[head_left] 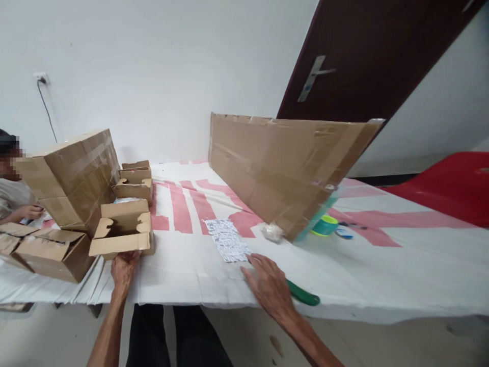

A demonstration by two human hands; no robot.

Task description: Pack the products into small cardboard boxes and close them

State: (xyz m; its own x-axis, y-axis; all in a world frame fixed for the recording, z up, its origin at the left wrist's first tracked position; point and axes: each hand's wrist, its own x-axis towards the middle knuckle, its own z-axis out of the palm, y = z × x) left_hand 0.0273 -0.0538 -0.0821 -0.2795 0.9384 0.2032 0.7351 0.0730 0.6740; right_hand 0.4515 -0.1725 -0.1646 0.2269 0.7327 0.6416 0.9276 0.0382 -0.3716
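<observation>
My left hand [125,270] is at the near side of an open cardboard box [120,243], its fingers closed against the box's lower front and partly hidden there. The box's flaps stand apart and its inside is in shadow. To the right, my right hand [269,285] lies low over the table with fingers stretched out. Its fingertips are by the near corner of a white sheet [228,240] with rows of small bluish print; whether they touch it I cannot tell. A curved green handle [303,294] juts out beside that hand, its other end hidden.
A large cardboard panel [282,163] stands upright behind the sheet. Near it are a clear crumpled lump [272,232] and a teal tape roll [324,225]. More boxes [53,252] crowd the left, where another person [17,199] sits. A red chair [451,188] is at right.
</observation>
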